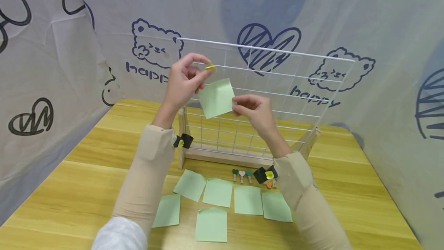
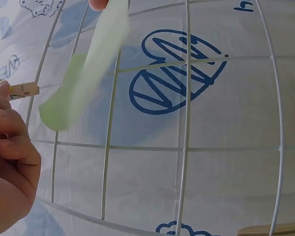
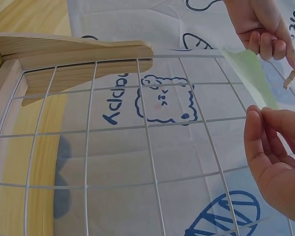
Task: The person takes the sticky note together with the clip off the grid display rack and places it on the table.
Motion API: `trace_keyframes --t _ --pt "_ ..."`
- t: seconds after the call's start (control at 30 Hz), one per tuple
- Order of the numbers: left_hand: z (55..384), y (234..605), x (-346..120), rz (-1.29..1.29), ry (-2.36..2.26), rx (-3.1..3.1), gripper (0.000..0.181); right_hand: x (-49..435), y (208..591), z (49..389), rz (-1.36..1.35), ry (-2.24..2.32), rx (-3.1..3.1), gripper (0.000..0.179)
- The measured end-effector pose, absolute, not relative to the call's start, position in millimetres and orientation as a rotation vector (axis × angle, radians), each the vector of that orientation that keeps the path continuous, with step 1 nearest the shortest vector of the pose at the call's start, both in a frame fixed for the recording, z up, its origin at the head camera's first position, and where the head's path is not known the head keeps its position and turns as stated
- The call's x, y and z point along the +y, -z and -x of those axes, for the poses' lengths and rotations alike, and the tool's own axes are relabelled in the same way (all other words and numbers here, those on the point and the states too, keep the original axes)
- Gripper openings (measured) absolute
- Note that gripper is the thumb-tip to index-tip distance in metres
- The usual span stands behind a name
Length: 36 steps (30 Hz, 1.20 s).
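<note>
Up at the top left of a white wire grid (image 1: 267, 49), my left hand (image 1: 187, 80) pinches a small wooden clothespin (image 2: 25, 89) with a yellow top between thumb and forefinger. A pale green sticky note (image 1: 218, 98) hangs in front of the grid, tilted, just below that clothespin. My right hand (image 1: 257, 113) pinches the note's right edge between thumb and fingertips. In the right wrist view, the note's far edge comes right up to the curled lower fingers of my left hand (image 3: 265, 37).
The grid stands in a wooden base (image 1: 225, 159) on a wood-grain table (image 1: 83, 180). Several green sticky notes (image 1: 211, 225) lie in front. Small clothespins with heart tops (image 1: 241, 174) lie near the base, some beside my right wrist. A printed cloth (image 1: 208, 3) hangs behind.
</note>
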<state>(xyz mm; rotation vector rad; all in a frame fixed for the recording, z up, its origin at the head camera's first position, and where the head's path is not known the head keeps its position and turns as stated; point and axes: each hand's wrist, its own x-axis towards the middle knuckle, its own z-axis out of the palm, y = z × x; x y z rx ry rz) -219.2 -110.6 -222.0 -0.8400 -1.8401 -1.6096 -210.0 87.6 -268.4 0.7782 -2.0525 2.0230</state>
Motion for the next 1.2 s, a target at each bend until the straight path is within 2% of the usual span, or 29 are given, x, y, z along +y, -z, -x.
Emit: trace_keyframes --t 0.67,1.2 --pt "200 241 -95 0.757 1.636 -1.949 0.014 111 286 199 -0.82 -1.925 -2.158 0.027" --pt "196 256 -89 0.803 1.762 -1.936 0.019 134 298 190 -0.594 -2.014 -2.084 0.02"
